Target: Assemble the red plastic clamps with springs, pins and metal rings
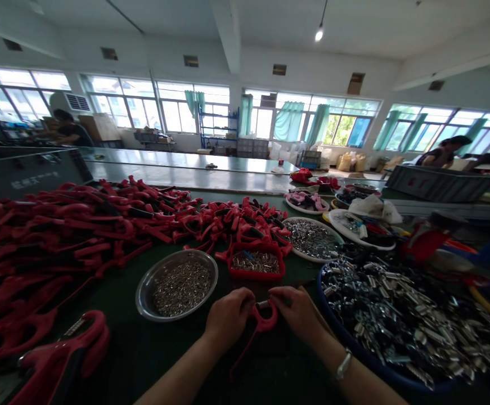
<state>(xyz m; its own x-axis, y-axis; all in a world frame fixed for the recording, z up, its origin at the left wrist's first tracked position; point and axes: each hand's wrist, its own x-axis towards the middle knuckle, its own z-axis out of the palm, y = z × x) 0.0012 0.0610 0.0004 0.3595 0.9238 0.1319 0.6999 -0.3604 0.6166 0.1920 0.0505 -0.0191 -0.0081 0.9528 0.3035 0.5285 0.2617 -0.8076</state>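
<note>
Between my hands is a red plastic hand grip strengthener (265,322), its ring-shaped end up near my fingers and a thin leg trailing down to the left. A small metal spring (264,305) lies across its top. My left hand (230,315) pinches its left side with curled fingers. From the other side, my right hand (297,315) has its thumb and fingers closed at the spring's right end. Just beyond them stands a red tray (256,275) of small metal pins. A steel bowl (142,301) of small metal pieces sits left of it.
Red grip strengtheners (80,225) are heaped on the left, some in the near left corner with springs. A blue basin (333,337) at right overflows with springs and metal parts. A white plate (308,257) holds small parts. Grey crates (439,184) and two people are farther off.
</note>
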